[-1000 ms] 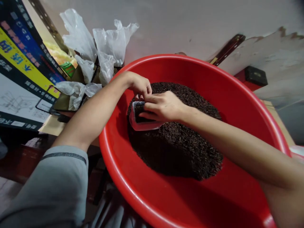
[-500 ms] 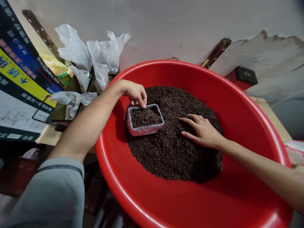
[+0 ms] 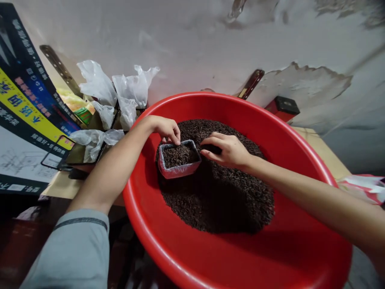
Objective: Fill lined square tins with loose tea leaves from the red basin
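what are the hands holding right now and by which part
The left hand pinches the small tray by its far rim. The right hand is cupped on the dark loose leaves beside it; whether it grips any cannot be told.

Basin: round red plastic basin [image 3: 288,160] holds a heap of dark loose leaves [image 3: 222,200].
Tray: small clear plastic tray [image 3: 177,171], on the heap's left side.
Left of basin: crumpled clear plastic bags [image 3: 132,86].

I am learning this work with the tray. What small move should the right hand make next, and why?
Probably move the right hand over the small tray and release its dark grains. The left hand grips the tray's far rim, the right fingers seem curled around grains beside it, and the tray is not heaped.
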`<state>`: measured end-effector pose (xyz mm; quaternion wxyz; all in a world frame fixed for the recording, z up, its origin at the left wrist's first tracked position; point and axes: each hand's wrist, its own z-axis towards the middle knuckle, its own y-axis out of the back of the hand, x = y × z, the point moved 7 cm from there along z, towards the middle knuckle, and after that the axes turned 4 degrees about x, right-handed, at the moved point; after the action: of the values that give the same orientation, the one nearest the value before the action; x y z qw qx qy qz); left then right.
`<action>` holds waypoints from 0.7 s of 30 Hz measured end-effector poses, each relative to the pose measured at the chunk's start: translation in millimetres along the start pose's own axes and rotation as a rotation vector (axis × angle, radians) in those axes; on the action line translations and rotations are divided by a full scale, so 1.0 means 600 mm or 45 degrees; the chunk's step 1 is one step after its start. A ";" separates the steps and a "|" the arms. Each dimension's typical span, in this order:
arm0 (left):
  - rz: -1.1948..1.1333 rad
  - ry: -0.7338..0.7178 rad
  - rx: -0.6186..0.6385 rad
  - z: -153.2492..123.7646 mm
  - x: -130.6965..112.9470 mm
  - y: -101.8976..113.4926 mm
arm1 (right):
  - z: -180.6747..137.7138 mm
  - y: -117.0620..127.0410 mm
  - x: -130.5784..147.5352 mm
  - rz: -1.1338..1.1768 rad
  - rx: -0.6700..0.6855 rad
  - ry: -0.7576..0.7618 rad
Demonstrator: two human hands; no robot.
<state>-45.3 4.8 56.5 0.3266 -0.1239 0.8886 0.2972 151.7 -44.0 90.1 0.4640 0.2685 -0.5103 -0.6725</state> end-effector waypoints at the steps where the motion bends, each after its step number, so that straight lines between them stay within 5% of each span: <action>1: 0.009 -0.002 0.005 -0.001 -0.002 0.000 | 0.027 -0.003 0.018 0.000 -0.006 0.027; 7: 0.206 -0.004 -0.095 -0.006 -0.003 0.008 | 0.140 -0.051 0.119 -0.091 0.056 0.159; 15: 0.026 0.058 -0.039 0.001 -0.005 -0.003 | 0.083 -0.025 0.025 -0.192 -0.014 -0.053; 21: 0.121 0.047 -0.087 -0.011 -0.012 -0.006 | 0.116 -0.040 0.092 0.040 0.008 0.178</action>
<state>-41.5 -1.6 63.7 0.2913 -0.0981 0.8887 0.3402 62.0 -61.9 97.3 0.5080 0.3083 -0.4829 -0.6431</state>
